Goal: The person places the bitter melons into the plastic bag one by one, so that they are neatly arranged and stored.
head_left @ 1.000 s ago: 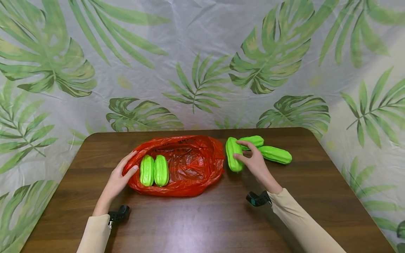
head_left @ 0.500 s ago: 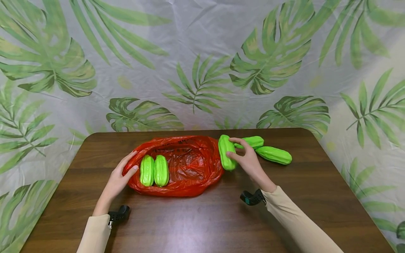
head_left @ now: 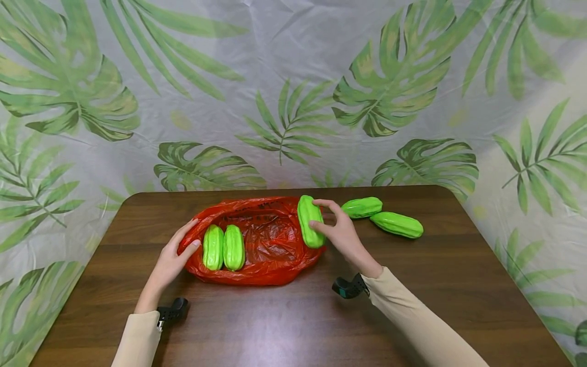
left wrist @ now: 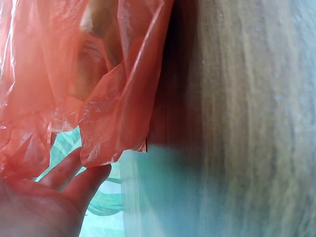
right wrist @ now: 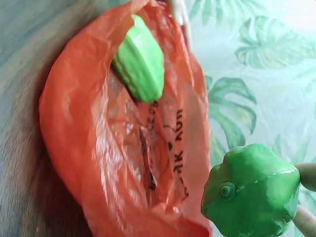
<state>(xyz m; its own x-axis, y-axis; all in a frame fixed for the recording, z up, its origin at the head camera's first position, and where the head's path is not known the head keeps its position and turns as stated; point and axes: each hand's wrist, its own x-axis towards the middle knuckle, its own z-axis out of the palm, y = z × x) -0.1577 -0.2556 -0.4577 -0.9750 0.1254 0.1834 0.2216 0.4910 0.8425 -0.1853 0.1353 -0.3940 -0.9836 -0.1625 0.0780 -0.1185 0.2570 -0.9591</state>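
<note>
The work surface is a dark-brown wood-grain tabletop (head_left: 463,275) with rounded far corners. A pale gray printed sheet (head_left: 293,56) stands directly behind the far edge and extends along both sides. Its pattern consists of green monstera leaves (head_left: 78,97) and feathery palm fronds (head_left: 282,130). Creases cross the sheet. A diffuse light reflection (head_left: 277,326) marks the near center of the tabletop.
</note>
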